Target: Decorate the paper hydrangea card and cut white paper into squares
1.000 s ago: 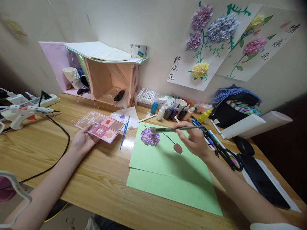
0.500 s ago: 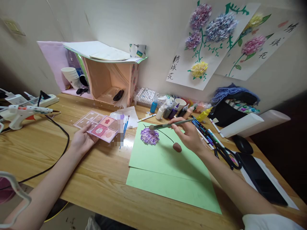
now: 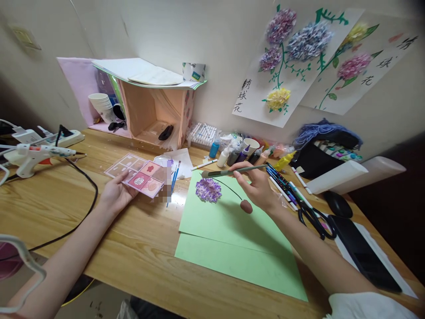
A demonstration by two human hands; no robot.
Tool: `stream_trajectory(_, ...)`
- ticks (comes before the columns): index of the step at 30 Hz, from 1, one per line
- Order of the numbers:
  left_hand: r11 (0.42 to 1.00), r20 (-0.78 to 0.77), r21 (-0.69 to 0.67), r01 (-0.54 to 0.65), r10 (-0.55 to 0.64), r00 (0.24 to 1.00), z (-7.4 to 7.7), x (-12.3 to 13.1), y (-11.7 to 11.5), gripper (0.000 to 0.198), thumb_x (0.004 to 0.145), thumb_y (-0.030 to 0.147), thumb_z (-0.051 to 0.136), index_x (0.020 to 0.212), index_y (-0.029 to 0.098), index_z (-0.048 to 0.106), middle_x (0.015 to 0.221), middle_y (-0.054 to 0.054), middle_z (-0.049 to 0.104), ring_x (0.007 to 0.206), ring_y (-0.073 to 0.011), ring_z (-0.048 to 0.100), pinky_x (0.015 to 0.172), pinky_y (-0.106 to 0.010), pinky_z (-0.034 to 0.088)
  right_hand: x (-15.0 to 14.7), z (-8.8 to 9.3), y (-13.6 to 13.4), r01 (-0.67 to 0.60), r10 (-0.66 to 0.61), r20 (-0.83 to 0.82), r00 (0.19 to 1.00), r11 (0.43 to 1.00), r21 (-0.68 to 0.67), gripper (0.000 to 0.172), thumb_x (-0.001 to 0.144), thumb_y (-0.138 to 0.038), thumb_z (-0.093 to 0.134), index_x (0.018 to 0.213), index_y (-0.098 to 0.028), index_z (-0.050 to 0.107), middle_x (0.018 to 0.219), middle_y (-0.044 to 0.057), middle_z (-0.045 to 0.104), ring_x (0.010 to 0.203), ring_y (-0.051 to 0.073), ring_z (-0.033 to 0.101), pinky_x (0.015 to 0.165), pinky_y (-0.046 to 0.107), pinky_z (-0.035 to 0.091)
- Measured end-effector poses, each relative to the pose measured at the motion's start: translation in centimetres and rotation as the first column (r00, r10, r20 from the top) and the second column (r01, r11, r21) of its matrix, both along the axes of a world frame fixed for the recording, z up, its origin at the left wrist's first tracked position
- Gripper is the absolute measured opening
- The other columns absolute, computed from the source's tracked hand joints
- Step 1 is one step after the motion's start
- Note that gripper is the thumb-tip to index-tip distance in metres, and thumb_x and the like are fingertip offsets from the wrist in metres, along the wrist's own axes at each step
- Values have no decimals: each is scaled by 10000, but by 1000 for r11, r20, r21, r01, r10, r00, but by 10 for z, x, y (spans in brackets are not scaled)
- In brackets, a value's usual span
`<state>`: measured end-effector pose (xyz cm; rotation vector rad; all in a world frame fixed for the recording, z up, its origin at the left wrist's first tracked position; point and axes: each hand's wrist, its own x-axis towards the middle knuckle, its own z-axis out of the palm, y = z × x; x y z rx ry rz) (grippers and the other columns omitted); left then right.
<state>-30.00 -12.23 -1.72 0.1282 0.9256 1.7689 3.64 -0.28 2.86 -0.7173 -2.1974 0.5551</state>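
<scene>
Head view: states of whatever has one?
palette: open, pans up, held in left grip
brush: held in right grip, near level, tip near purple flower
green paper: two sheets, flat, overlapped
scissors: lying flat, looks shut
glue gun: resting on table, unheld
paper cups: stacked, tilted

The left forearm (image 3: 66,252) ran bare from the near left corner up and to the right, its wrist straight. The left grip (image 3: 116,195) lay palm up, fingers cupped underneath its load and thumb pressed down on top. The right forearm (image 3: 312,252) came in bare from the near right, angled up and to the left. The right grip (image 3: 255,188) was held raised, thumb and fingertips pinched shut, well apart from the left.
</scene>
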Motion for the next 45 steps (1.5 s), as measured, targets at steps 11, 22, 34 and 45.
stream_trajectory(11,999,-23,35,33,-32,999,-5,-4,0,376,936,174,255,1169,30,512,857,-162,715,781,-226,697,676,-336,585,-4,-3,11,47,-56,-71,996,991,-124,124,865,-280,498,911,-206,586,845,25,630,765,174,630,695,287,499)
stream_trajectory(22,1000,-5,0,-13,13,1000,-4,-2,-1,362,930,160,293,1219,55,484,841,-135,720,737,-208,701,715,-346,577,22,-7,2,42,-47,-146,988,998,-40,132,873,-257,481,938,-213,587,887,39,621,790,169,612,721,304,500)
stream_trajectory(34,1000,17,5,16,-16,1000,-5,-5,-1,366,935,171,276,1205,54,494,838,-136,720,737,-208,701,652,-305,587,13,1,-23,-363,346,112,931,902,232,264,801,-76,490,994,-233,576,808,49,651,750,165,610,642,299,510)
stream_trajectory(45,999,13,15,33,-33,999,-2,-3,-1,410,940,187,259,1280,33,430,889,-158,713,778,-209,697,745,-330,568,53,-11,-12,-87,97,-149,984,994,69,165,832,-159,514,933,-242,616,806,45,647,744,195,625,662,347,503)
